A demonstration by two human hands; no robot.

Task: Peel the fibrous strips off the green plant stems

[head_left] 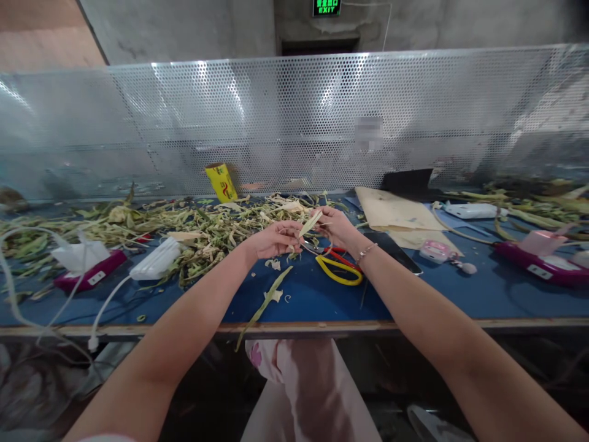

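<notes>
Observed above the surface (322,305), between both hands: a pale leaf strip (310,224). Slants lengthwise from lower left, by the left hand (278,239), to upper right, close against the right hand (338,227). Judged nearer to the right hand, with fingers narrowed on the strip. Recorded for the left hand: fingers curled at the strip's lower end; cannot tell whether in a firm pinch. Found just below the right hand: scissors (339,280) with red and yellow handles. Found beyond the left hand: a heap of dried stalks (216,230). Found toward the front edge: a long green leaf (265,301), lower tip overhanging.
</notes>
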